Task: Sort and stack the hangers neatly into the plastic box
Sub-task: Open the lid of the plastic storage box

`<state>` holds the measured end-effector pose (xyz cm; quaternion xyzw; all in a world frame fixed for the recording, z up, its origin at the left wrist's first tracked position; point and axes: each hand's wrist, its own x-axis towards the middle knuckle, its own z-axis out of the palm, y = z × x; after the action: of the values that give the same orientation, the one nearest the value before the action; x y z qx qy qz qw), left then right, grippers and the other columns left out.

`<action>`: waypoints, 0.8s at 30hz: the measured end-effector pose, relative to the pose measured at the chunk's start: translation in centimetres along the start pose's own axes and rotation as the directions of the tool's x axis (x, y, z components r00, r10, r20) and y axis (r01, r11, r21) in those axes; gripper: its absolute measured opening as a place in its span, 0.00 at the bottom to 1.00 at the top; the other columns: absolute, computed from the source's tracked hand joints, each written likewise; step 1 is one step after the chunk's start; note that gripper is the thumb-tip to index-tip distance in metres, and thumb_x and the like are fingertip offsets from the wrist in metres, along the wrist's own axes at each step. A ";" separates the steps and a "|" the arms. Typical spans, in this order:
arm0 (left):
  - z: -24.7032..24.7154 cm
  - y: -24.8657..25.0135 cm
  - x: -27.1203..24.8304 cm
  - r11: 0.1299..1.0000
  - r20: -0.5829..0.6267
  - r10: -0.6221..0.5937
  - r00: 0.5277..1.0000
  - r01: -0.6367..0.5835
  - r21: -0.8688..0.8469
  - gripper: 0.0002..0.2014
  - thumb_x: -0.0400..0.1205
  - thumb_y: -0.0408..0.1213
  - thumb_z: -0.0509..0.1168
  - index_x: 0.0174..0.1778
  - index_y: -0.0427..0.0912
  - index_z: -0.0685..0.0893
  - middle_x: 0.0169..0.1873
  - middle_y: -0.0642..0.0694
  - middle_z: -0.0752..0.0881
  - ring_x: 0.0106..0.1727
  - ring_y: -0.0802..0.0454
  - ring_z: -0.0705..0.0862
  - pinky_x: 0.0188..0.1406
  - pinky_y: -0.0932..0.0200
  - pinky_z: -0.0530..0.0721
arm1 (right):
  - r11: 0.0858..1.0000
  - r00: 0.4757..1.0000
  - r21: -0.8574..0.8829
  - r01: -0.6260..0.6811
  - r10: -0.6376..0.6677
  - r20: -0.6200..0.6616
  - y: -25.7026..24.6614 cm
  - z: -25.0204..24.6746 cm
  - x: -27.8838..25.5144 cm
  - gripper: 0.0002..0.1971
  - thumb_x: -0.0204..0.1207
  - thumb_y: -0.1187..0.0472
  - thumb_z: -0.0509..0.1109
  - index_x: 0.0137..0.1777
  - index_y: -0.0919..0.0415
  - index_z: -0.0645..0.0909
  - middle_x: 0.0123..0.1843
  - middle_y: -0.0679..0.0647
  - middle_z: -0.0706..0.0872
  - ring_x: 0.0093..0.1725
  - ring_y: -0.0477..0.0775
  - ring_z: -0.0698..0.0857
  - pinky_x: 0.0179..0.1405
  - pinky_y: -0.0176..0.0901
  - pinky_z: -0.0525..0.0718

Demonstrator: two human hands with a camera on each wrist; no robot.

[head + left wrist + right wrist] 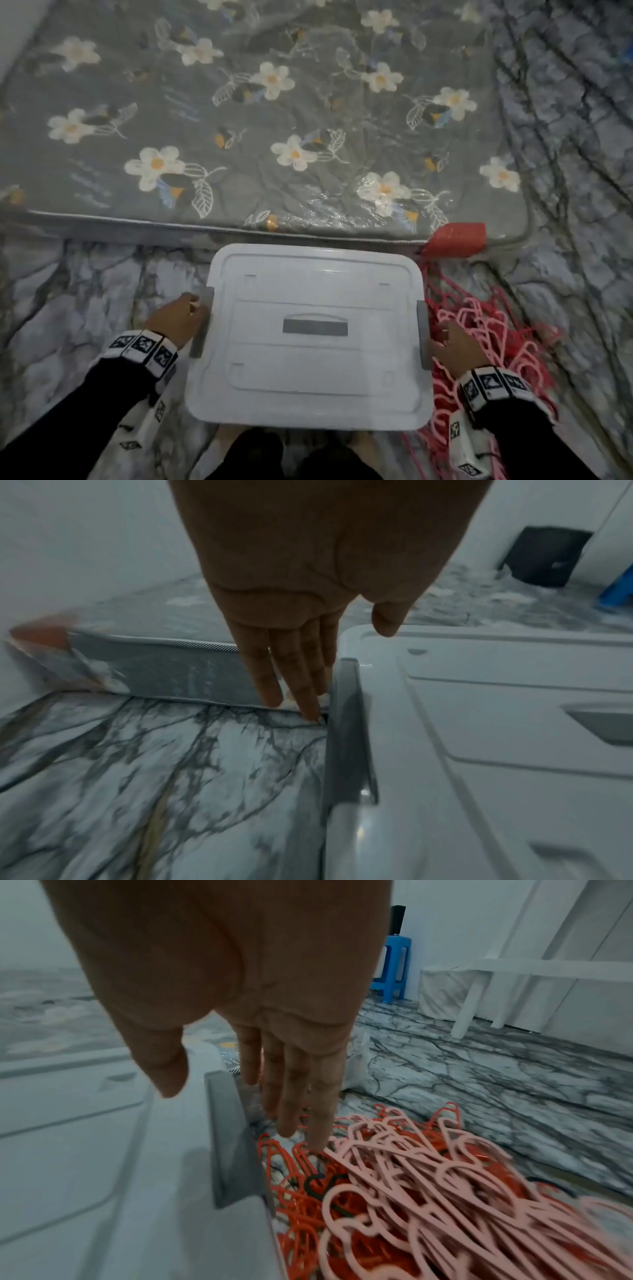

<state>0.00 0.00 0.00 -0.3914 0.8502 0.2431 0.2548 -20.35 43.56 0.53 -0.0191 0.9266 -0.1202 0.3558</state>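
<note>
While fingers hang straight, both hands (174, 320) (452, 349) flank lidded box (308, 377)

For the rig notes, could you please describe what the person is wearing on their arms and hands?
Both arms are in dark, near-black long sleeves. Each wrist carries a band of white blocks printed with black square marker patterns, and more white marker-printed pieces sit further along the forearms. The left hand and right hand are bare: no gloves, and no rings or cables can be made out.

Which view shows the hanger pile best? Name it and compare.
The right wrist view: the hanger pile fills it, pink over orange strands. The head view shows it partly hidden beside the box. The left wrist view shows none.
</note>
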 end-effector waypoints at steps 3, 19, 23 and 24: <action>0.8 0.2 2.7 0.999 -0.065 0.005 0.998 -0.007 -0.039 0.24 0.86 0.54 0.52 0.66 0.39 0.76 0.60 0.36 0.84 0.59 0.37 0.83 0.51 0.52 0.75 | 0.997 0.999 0.069 0.019 -0.017 -0.039 -0.1 0.6 2.7 0.32 0.73 0.47 0.73 0.71 0.63 0.70 0.65 0.61 0.82 0.60 0.62 0.83 0.53 0.48 0.79; 0.8 0.3 5.9 0.978 -0.136 0.200 0.970 -0.188 0.094 0.25 0.86 0.52 0.54 0.51 0.30 0.82 0.44 0.35 0.86 0.46 0.41 0.84 0.48 0.52 0.81 | 0.977 0.981 0.108 0.184 -0.177 -0.074 -1.0 0.1 8.0 0.21 0.66 0.46 0.79 0.48 0.60 0.78 0.44 0.57 0.84 0.47 0.61 0.87 0.41 0.60 0.90; 2.6 -0.6 3.2 0.979 -0.196 0.204 0.959 -0.206 0.010 0.18 0.86 0.47 0.58 0.58 0.35 0.81 0.51 0.34 0.86 0.50 0.39 0.86 0.48 0.50 0.85 | 0.983 0.975 0.058 0.172 -0.162 -0.152 -1.0 1.1 5.5 0.19 0.73 0.45 0.72 0.41 0.64 0.80 0.36 0.56 0.86 0.41 0.62 0.89 0.38 0.51 0.89; 3.2 -1.0 2.6 0.983 -0.202 0.182 0.962 -0.184 0.010 0.17 0.85 0.47 0.59 0.60 0.37 0.80 0.53 0.35 0.85 0.52 0.39 0.85 0.48 0.52 0.84 | 0.987 0.974 0.014 0.160 -0.155 -0.164 -0.8 1.5 4.8 0.18 0.75 0.46 0.70 0.42 0.64 0.81 0.37 0.57 0.86 0.45 0.63 0.89 0.38 0.48 0.87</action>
<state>0.08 0.01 -4.23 -0.3352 0.9030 0.2284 0.1419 -22.99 41.93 -3.50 -0.0777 0.9463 -0.1619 0.2688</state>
